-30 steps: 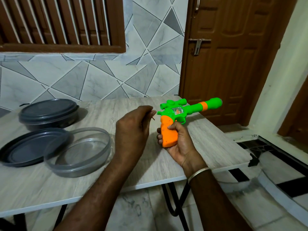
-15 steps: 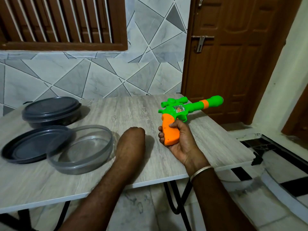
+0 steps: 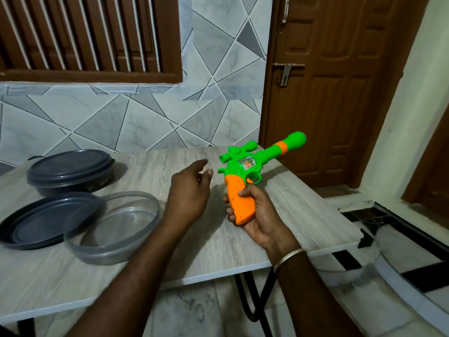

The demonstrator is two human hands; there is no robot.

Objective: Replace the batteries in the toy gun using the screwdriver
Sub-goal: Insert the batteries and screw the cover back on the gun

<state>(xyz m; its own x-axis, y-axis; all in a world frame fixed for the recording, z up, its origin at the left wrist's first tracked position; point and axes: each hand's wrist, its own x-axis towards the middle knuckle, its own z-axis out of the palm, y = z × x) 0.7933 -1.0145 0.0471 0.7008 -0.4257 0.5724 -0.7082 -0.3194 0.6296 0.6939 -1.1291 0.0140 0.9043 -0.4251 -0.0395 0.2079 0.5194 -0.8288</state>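
A green and orange toy gun [image 3: 245, 173] is held above the table's right part, barrel pointing up and to the right. My right hand [image 3: 257, 212] grips its orange handle from below, fingers curled round it. My left hand [image 3: 189, 190] hovers just left of the gun, fingers loosely extended toward it, holding nothing that I can see. No screwdriver or batteries are in view.
The grey wood-grain table [image 3: 218, 249] carries a lidded dark container [image 3: 70, 171] at the back left, a loose dark lid [image 3: 41, 220] and a clear round container [image 3: 114, 227] in front of it. A brown door [image 3: 335, 81] stands behind on the right.
My left hand, which pinched a small thin thing near the gun, dropped as a fist to the table, then rose again with its fingers relaxed. The gun stayed in my right hand.
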